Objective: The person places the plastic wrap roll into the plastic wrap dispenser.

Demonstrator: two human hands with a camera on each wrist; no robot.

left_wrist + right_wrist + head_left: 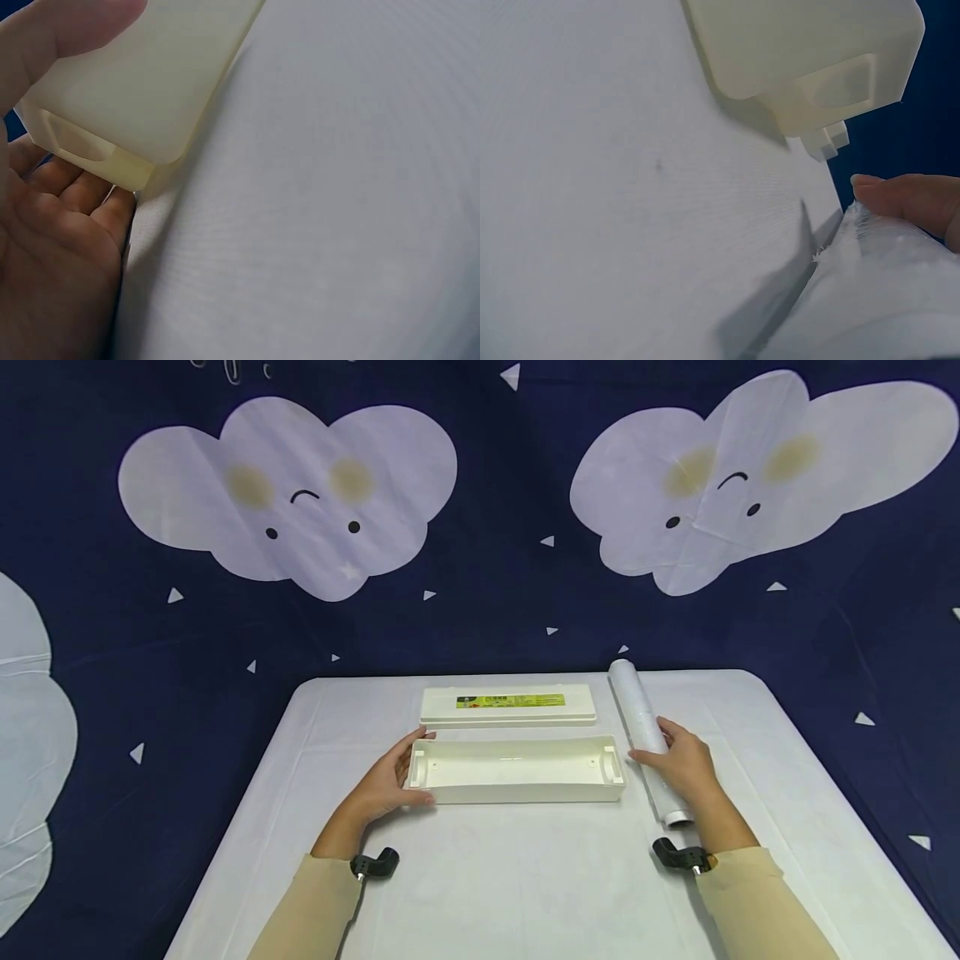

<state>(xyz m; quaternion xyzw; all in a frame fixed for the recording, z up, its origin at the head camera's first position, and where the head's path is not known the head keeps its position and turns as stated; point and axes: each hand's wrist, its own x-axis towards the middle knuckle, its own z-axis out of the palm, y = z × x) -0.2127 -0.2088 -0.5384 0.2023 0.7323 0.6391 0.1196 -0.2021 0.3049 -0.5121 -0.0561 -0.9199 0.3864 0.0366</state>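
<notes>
A long cream plastic box (517,792) lies lidless on the table, its hollow inside showing. My left hand (387,783) holds its left end, thumb along the front wall and fingers round behind. The left wrist view shows that thumb on the box wall (157,97) and the other fingers at the end face. To the right, my right hand (684,766) grips a roll of cling film (637,706), with the thumb on its left side and fingers across its far side. In the right wrist view the film (885,277) has a ragged edge near the thumb.
Behind the box lies its cream lid (517,713), bearing a yellow-green label (511,701). A white cloth covers the table (517,877). Along the table's back edge hangs a dark blue curtain (510,602) with cloud prints.
</notes>
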